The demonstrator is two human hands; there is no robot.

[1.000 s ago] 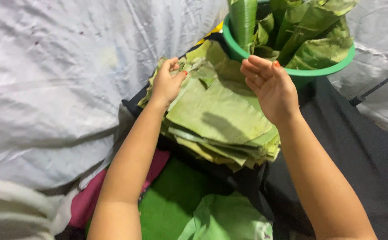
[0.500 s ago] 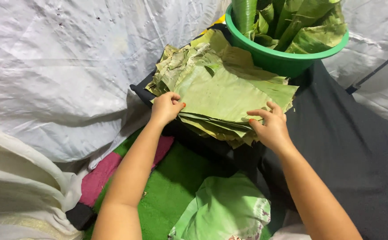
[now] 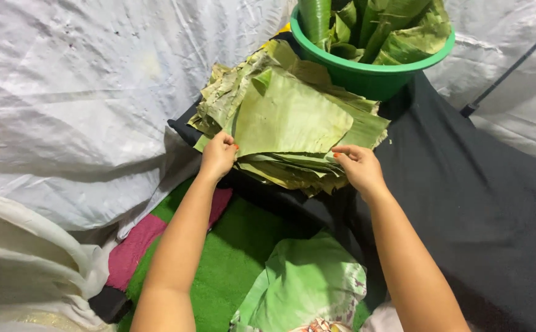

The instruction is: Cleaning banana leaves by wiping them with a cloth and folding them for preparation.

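One green basin (image 3: 366,77) top centre holds rolled banana leaves (image 3: 372,24); left hand (image 3: 217,157) and right hand (image 3: 359,167) pinch the leaf stack (image 3: 286,123) on black cloth (image 3: 483,203), white tarp (image 3: 65,92) behind.

A green basin (image 3: 366,77) of rolled leaves sits at the upper right of the frame. White sheeting (image 3: 77,104) fills the left, black cloth (image 3: 483,197) the right, green matting (image 3: 231,258) and pink cloth (image 3: 139,243) lie at the bottom.

I see pale green leaves (image 3: 286,120), a bright green tub (image 3: 366,74), a black cloth (image 3: 477,203), and a pink towel (image 3: 139,246).
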